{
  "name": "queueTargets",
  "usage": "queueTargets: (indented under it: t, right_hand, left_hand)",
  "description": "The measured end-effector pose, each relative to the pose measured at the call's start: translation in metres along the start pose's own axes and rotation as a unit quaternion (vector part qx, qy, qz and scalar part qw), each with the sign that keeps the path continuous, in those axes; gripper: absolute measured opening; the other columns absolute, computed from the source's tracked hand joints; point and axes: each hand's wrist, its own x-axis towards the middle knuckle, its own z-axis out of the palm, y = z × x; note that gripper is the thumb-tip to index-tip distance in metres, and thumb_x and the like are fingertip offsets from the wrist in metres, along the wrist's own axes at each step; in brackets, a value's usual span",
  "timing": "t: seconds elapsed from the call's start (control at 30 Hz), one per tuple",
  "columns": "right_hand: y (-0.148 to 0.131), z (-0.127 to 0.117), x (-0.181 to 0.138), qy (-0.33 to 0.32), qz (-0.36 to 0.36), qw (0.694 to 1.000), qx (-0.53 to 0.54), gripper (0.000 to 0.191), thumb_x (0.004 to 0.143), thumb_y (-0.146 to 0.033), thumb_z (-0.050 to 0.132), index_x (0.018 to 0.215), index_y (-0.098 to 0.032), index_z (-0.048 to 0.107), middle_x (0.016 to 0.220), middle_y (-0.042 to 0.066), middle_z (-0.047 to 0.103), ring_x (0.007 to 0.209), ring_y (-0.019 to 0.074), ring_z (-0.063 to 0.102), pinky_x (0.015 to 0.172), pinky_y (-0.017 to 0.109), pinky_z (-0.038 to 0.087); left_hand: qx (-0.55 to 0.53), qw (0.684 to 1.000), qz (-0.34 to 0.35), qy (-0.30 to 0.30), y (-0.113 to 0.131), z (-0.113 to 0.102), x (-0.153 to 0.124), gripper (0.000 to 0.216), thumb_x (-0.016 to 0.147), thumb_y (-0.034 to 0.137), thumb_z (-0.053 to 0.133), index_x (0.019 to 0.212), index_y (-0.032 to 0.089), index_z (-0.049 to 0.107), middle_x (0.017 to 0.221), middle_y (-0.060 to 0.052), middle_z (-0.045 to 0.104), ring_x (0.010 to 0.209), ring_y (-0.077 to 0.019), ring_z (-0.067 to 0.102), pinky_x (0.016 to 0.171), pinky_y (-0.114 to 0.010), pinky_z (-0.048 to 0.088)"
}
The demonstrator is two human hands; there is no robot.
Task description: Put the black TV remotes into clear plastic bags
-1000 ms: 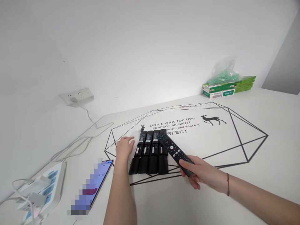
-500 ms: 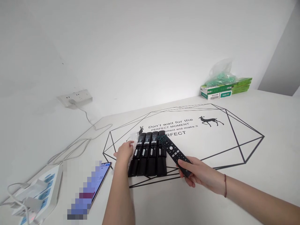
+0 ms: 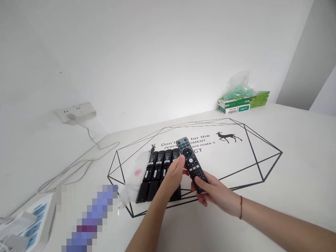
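A black remote control [image 3: 187, 153], buttons facing up, is tilted above the table. My right hand [image 3: 216, 190] is closed round its lower end, with the thumb on the front. At the remote's left edge, my left hand [image 3: 173, 176] grips it with the thumb, its other fingers partly hidden behind. Below and to the left, several black remotes [image 3: 153, 158] lie face down side by side, with battery compartments uncovered; my left hand and forearm hide part of them. A clear plastic bag [image 3: 131, 185] with pink print lies flat beside the row.
Green and white boxes [image 3: 233, 103] with a plastic bag of green items [image 3: 238, 91] on top stand against the wall. A power strip [image 3: 39, 224], cables [image 3: 70, 169] and a pixelated phone [image 3: 88, 222] are on the left. A wall socket [image 3: 78, 111] holds a plug.
My left hand has moved right, from the plastic bag to the remote, and taken hold of its edge. The remote has turned slightly more upright in my right hand. The view has shifted a little.
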Motion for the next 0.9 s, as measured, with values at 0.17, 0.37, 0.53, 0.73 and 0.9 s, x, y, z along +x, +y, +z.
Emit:
queueTargets:
  t: [0.17,0.37,0.53,0.73,0.9]
  right_hand:
    - [-0.006,0.002,-0.002,0.008,0.007,1.000,0.006,0.040,0.081,-0.057,0.059,0.092,-0.019,0.052,0.078,0.000,0.056,0.047,0.0059,0.044,0.042,0.021,0.027]
    - [-0.011,-0.001,-0.001,0.005,0.079,0.989,0.128,0.056,0.087,-0.066,0.035,0.095,-0.017,0.059,0.070,0.002,0.056,0.043,0.0056,0.036,0.042,0.021,0.021]
    - [-0.014,-0.004,-0.003,-0.021,0.110,0.988,0.108,0.051,0.088,-0.062,0.040,0.088,-0.016,0.061,0.071,-0.001,0.052,0.042,0.0030,0.031,0.042,0.020,0.015]
    - [-0.015,-0.001,-0.006,-0.007,0.093,0.993,0.074,0.047,0.082,-0.066,0.049,0.081,-0.019,0.049,0.066,-0.005,0.048,0.037,0.0023,0.035,0.039,0.019,0.019]
    - [-0.011,-0.004,-0.002,0.021,0.010,1.000,-0.008,0.041,0.084,-0.062,0.051,0.087,-0.021,0.044,0.078,-0.002,0.060,0.038,0.0067,0.051,0.039,0.022,0.034]
  left_hand:
    - [0.024,0.998,0.039,0.036,-0.006,0.008,-0.003,0.047,0.085,0.061,0.041,0.070,0.017,0.051,0.066,-0.001,0.054,0.063,-0.0131,0.051,0.064,-0.028,0.045]
    - [0.024,0.997,0.046,0.062,-0.010,0.010,-0.004,0.047,0.086,0.061,0.040,0.067,0.018,0.047,0.061,0.001,0.049,0.058,-0.0119,0.048,0.058,-0.026,0.042]
    - [-0.014,0.996,0.062,0.055,-0.011,0.013,-0.006,0.042,0.089,0.056,0.039,0.085,0.017,0.058,0.079,-0.003,0.059,0.065,-0.0119,0.049,0.063,-0.026,0.044]
    - [-0.033,0.996,0.039,0.076,-0.013,0.018,-0.005,0.038,0.088,0.052,0.044,0.079,0.018,0.056,0.068,0.001,0.052,0.062,-0.0106,0.047,0.062,-0.024,0.042]
    - [-0.076,0.997,-0.010,0.010,-0.012,0.025,-0.009,0.056,0.091,0.061,0.019,0.078,0.018,0.054,0.067,0.000,0.055,0.051,-0.0107,0.046,0.059,-0.029,0.044]
